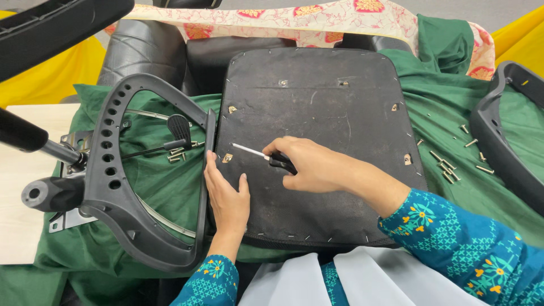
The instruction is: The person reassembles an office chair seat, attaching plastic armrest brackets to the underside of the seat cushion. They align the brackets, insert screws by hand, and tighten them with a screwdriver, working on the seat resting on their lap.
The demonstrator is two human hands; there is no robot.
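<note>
Head view. Seat base point(317, 141), black, lies underside up on a green cloth point(453, 130), roughly centred. Staples run along its edges; metal inserts show near the corners and at the top middle.

Right hand point(314, 167) is closed around a screwdriver point(258, 154) with a black handle. The bright shaft points left, and its tip sits at or just beside the insert point(227, 158) near the base's left edge. Whether the tip is seated in the insert cannot be told.

Left hand point(226, 195) lies flat on the base's left edge, fingers extended and pointing up, thumb spread to the right. It grips nothing; the palm presses on the base. Fingertips are just below the insert.

Armrest point(122, 170), black plastic loop with a row of holes, stands touching the base's left edge, just left of the left hand. Through the loop, a few bolts point(178, 154) lie on the cloth beside a black lever point(179, 127). Further left, a metal mechanism point(68, 164) with black cylinders rests partly on a pale board point(22, 187).

Second armrest point(501, 136) lies at the far right on the cloth, well apart from both hands. Loose screws point(447, 167) are scattered between it and the base.

Patterned pink fabric point(317, 14) runs across the top, yellow cloth point(39, 73) behind at both sides. Both sleeves are teal with a floral print.
</note>
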